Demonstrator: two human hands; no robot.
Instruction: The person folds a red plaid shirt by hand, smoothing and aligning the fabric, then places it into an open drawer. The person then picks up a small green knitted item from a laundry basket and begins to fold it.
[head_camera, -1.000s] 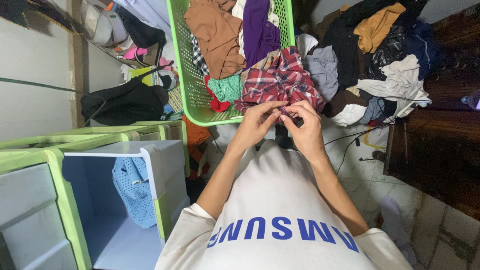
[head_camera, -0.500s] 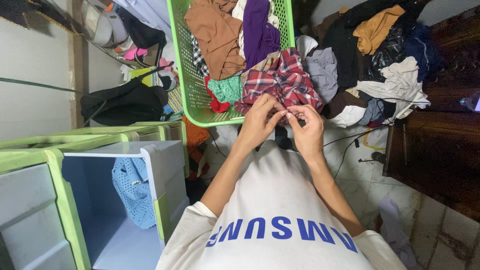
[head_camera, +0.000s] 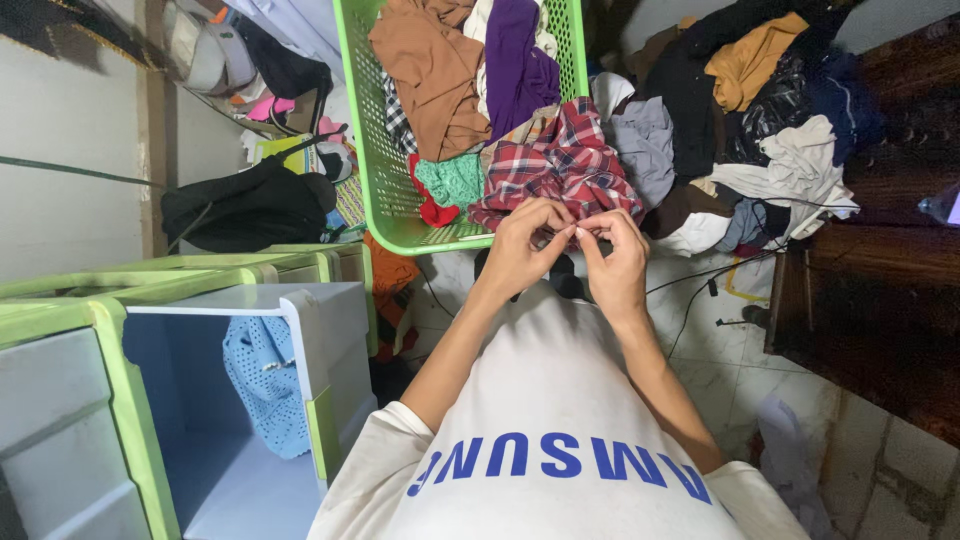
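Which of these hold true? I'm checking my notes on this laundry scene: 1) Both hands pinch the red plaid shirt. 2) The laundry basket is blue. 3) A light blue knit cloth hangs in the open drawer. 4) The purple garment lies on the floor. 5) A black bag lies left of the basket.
1) True: the left hand and right hand meet on the edge of the red plaid shirt.
2) False: the laundry basket is green.
3) True: the light blue knit cloth hangs inside the open drawer.
4) False: the purple garment lies in the basket.
5) True: the black bag lies left of it.
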